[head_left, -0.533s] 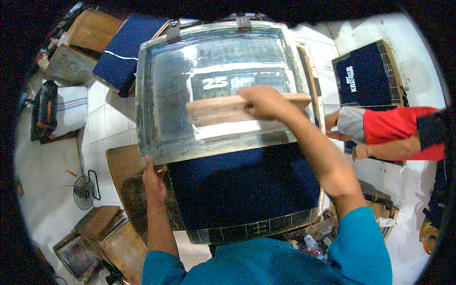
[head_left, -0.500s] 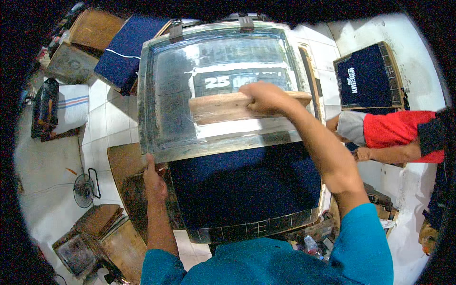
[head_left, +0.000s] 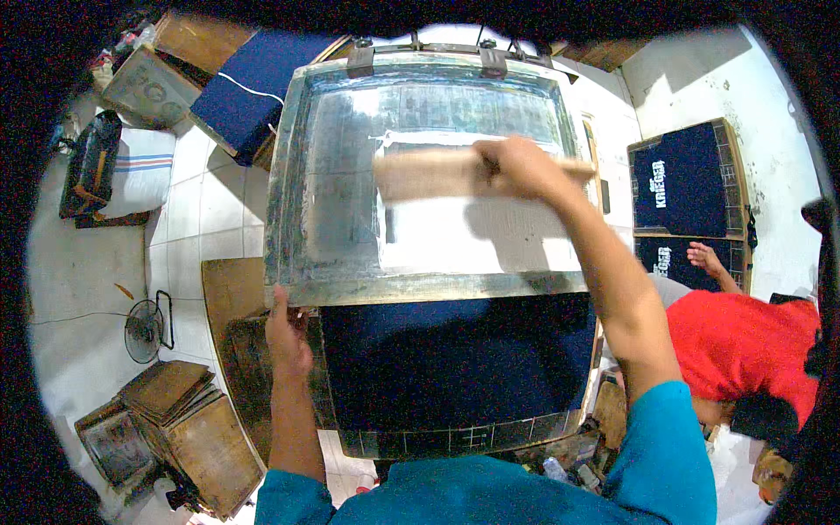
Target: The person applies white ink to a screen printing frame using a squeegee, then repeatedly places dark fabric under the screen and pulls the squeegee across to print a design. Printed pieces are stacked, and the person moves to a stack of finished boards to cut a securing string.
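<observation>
My right hand (head_left: 522, 168) is closed round a wooden squeegee (head_left: 424, 178), blurred by motion, which lies crosswise on the mesh of a screen-printing frame (head_left: 437, 289). White ink (head_left: 429, 245) covers the mesh on the near side of the squeegee. At the frame's near left corner, my left hand (head_left: 289, 341) grips the wood, thumb on top and the other fingers partly hidden below. Under the frame lies navy fabric (head_left: 455, 363) on a board with a gridded near edge (head_left: 455, 439). Hinge clamps (head_left: 493, 63) hold the frame's far side.
To the right, a co-worker in a red shirt (head_left: 735, 350) bends beside boards with printed navy fabric (head_left: 687, 179). Stacked boards (head_left: 188, 437) and a fan (head_left: 144, 331) stand at the left. Another navy-covered board (head_left: 241, 96) is at the far left.
My right hand has pushed the squeegee away from me, and white ink now covers more mesh behind it. My left hand keeps its corner. The co-worker has bent lower, one hand over a board.
</observation>
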Tool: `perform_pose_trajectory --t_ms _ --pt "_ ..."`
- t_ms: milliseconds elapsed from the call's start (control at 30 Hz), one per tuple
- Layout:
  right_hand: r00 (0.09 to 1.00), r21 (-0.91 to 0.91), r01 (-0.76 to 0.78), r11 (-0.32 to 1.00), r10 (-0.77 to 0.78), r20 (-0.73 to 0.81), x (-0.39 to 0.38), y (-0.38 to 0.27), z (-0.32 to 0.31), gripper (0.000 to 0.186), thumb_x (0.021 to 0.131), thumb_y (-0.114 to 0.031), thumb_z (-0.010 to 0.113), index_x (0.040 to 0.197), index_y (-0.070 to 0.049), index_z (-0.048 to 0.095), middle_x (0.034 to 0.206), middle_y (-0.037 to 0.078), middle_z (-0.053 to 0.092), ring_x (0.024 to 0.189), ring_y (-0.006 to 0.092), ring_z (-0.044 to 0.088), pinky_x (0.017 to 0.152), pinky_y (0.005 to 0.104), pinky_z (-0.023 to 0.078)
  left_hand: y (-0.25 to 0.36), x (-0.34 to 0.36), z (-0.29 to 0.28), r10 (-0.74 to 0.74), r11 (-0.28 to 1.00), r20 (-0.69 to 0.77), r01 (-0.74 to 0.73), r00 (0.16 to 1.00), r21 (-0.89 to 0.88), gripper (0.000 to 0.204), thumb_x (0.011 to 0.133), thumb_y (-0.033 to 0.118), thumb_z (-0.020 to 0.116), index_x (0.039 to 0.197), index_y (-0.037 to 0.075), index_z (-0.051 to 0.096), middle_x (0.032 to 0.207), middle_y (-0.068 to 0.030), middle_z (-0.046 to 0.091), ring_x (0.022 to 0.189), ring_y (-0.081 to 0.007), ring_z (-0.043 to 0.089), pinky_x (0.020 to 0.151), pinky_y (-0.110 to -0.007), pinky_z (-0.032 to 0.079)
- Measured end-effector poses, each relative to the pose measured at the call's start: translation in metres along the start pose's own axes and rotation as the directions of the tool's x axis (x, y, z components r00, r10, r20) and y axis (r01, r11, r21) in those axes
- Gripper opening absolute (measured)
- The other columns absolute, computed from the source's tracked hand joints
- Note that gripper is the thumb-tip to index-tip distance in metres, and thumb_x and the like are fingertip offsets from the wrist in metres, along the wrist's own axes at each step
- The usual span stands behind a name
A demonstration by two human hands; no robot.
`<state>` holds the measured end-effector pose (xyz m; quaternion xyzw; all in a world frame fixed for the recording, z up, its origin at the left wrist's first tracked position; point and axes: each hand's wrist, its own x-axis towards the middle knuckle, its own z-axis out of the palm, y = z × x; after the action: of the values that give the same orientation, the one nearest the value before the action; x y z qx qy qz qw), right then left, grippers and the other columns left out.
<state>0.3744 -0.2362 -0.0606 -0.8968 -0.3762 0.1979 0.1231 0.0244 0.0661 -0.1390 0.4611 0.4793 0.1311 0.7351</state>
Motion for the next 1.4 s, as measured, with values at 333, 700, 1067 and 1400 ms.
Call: perform_pose_trajectory --t_ms 333,700,1067,1400 --pt "0.981 -0.170 -0.091 0.981 0.059 -0.184 0.019 0.001 0.010 0.022 0.091 -0.012 0.059 0.108 -0.016 0.072 0.103 0.013 0.074 0.101 0.0337 0.071 0.084 0.0485 0.054 0.016 -0.011 0.012 -0.008 0.996 0.035 0.011 0.999 -0.086 0.051 0.100 0.051 0.063 0.131 0.010 0.063 0.117 -0.0003 0.069 0.098 -0.0174 0.060 0.086 -0.034 0.045" --pt "0.748 -0.090 -0.126 0.988 0.035 -0.662 -0.173 -0.108 0.022 0.031 0.078 -0.016 0.070 0.109 -0.009 0.069 0.108 0.009 0.070 0.106 0.0305 0.065 0.093 0.0471 0.045 0.060 -0.049 0.024 0.125 0.992 0.046 -0.123 0.991 -0.038 0.056 0.102 0.051 0.058 0.140 0.009 0.058 0.128 -0.0061 0.065 0.112 -0.0203 0.060 0.094 -0.036 0.043" --pt "0.497 -0.003 -0.186 0.983 0.091 -0.863 -0.077 -0.135 -0.266 0.075 0.069 -0.071 0.079 0.078 0.002 0.068 0.072 0.016 0.065 0.069 0.0229 0.062 0.065 0.0399 0.048 0.206 -0.021 -0.008 0.621 0.095 0.667 -0.884 0.412 0.457 0.047 0.098 0.032 0.071 0.131 0.001 0.061 0.125 -0.0147 0.068 0.117 -0.0270 0.063 0.103 -0.039 0.048" --pt "0.563 -0.174 -0.251 0.952 -0.003 -0.826 -0.053 -0.094 -0.317 0.076 0.071 -0.074 0.076 0.082 0.001 0.069 0.077 0.017 0.067 0.072 0.0245 0.064 0.069 0.0414 0.048 -0.058 -0.031 -0.406 0.167 0.496 -0.119 0.021 0.979 0.868 0.061 0.105 0.052 0.053 0.099 -0.004 0.076 0.080 -0.0132 0.071 0.073 -0.0211 0.059 0.066 -0.043 0.048"
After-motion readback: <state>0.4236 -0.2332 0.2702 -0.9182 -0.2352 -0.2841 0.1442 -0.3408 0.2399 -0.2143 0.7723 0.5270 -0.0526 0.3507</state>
